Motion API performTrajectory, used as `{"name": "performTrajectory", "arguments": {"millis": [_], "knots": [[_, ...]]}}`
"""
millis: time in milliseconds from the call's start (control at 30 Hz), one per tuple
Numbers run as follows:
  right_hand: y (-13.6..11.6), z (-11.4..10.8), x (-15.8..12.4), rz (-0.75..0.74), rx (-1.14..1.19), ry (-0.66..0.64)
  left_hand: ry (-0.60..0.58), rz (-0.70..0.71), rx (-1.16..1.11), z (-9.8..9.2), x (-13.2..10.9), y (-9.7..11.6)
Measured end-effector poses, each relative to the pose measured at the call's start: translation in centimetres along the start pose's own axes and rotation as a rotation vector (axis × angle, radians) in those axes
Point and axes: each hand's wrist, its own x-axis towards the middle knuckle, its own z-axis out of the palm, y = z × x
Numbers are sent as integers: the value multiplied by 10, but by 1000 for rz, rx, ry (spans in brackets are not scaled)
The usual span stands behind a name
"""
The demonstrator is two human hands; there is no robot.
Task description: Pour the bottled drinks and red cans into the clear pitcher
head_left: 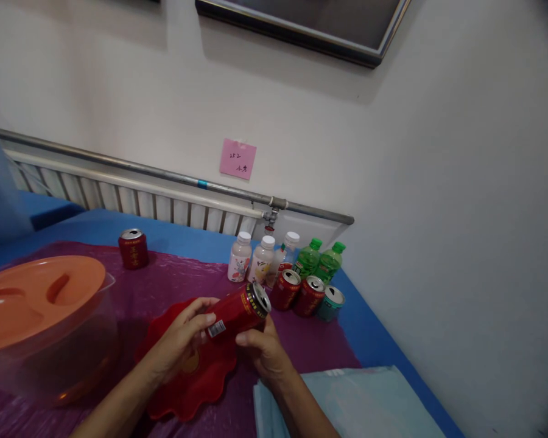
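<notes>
A red drink can (pixel 232 314) with a black-and-gold band near its open top is held tilted, top toward the upper right. My left hand (pixel 185 334) grips its lower end, thumb beside the barcode. My right hand (pixel 265 351) closes round the can near its top, thumb in front and the other fingers partly hidden behind it. Beneath the can and my left forearm lies a red scalloped tray (pixel 210 383). Past my right hand stand two more red cans (pixel 286 291) and a teal can (pixel 331 304), all with opened tops.
Behind the cans stand several bottles: white-capped ones (pixel 240 258) and green ones (pixel 307 258). Another red can (pixel 134 249) stands at the back left. A clear tub with an orange lid (pixel 41 280) occupies the left; a folded light-blue sheet (pixel 360 401) lies front right. A radiator (pixel 141 204) runs behind.
</notes>
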Motion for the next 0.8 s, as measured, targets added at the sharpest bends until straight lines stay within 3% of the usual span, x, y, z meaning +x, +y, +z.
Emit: {"name": "performTrajectory", "arguments": {"millis": [367,633,800], "knots": [[-2,0,-1,-4,46,28,-24,-11,-44,1,-1,4],[-3,3,-1,-2,-18,-38,-33,-48,-81,3,-2,4],[-1,6,-4,-90,-108,74,-73,-96,-152,-1,-3,4]]}}
